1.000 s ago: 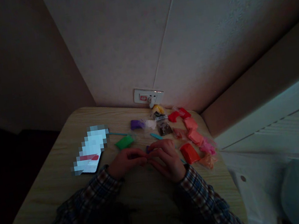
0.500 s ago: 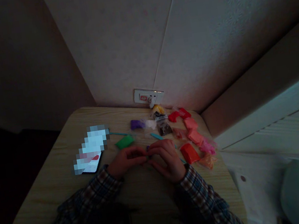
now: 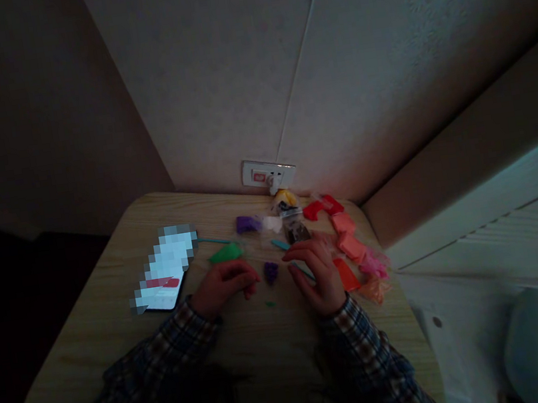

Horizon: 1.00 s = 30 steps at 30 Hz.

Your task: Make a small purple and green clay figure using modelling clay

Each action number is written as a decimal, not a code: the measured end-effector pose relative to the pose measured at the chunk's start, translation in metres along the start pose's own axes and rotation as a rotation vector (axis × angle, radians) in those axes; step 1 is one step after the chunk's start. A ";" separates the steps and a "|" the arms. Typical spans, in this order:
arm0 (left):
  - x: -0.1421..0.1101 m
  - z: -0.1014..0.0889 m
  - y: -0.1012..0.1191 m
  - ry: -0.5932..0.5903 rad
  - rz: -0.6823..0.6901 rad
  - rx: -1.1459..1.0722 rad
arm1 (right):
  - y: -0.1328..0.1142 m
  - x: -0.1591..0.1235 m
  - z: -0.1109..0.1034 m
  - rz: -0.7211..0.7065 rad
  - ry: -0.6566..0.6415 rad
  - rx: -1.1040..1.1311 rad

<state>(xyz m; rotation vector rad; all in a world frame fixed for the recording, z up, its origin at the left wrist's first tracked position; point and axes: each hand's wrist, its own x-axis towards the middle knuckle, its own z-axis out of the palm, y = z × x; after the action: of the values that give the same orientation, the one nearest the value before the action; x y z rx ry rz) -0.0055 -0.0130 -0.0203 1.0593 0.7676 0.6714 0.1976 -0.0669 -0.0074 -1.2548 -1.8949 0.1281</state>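
Note:
A small bumpy purple clay piece rests on the table between my two hands. My left hand is just left of it, thumb and index finger curled together at the tips; anything between them is too small to make out. My right hand is to the right of the clay, thumb and fingers apart, with nothing visible in it. A tiny green clay bit lies below the purple piece. A blue modelling tool lies beyond my right fingers, and another thin tool is partly hidden beneath that hand.
A phone with a lit screen lies at the left. Green clay, a purple clay packet, coral clay, red clay and orange clay surround my hands. A wall socket holds a plug behind the table.
My hands have moved apart, my right hand shifting right. The purple clay piece now shows between them, and the tiny green bit is visible on the table.

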 end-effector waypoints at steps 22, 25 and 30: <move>0.000 -0.004 0.001 0.126 0.028 0.297 | 0.038 -0.011 0.010 0.368 -0.207 -0.458; -0.001 -0.004 0.002 0.113 0.042 0.306 | 0.041 -0.012 0.012 0.422 -0.198 -0.469; -0.002 -0.001 0.002 0.057 0.037 0.251 | 0.042 -0.013 0.013 0.405 -0.182 -0.471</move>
<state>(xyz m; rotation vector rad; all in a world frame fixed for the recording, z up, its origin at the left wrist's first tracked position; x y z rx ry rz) -0.0078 -0.0136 -0.0184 1.2901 0.8998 0.6500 0.2201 -0.0523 -0.0444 -2.0007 -1.8592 0.0043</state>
